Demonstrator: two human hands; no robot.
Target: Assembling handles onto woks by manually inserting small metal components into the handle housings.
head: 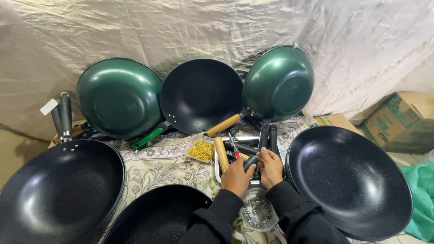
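Note:
My left hand (236, 177) and my right hand (271, 168) meet over a metal tray (217, 171) of pan handles. Both grip a dark green handle (250, 161) between them. A screwdriver with a red grip (234, 148) sticks up just beyond my left hand, next to a loose wooden handle (221, 153). Black handles (266, 133) lie in the tray beyond my right hand. Black sleeves cover both forearms.
Woks ring the patterned cloth: green ones (120, 97) (279, 81) and a black one (201, 95) lean on the back drape, black ones lie at left (54, 192), front (153, 219) and right (350, 180). There are also a box of brass screws (201, 151), a bowl of metal washers (257, 212) and cardboard boxes (398, 119).

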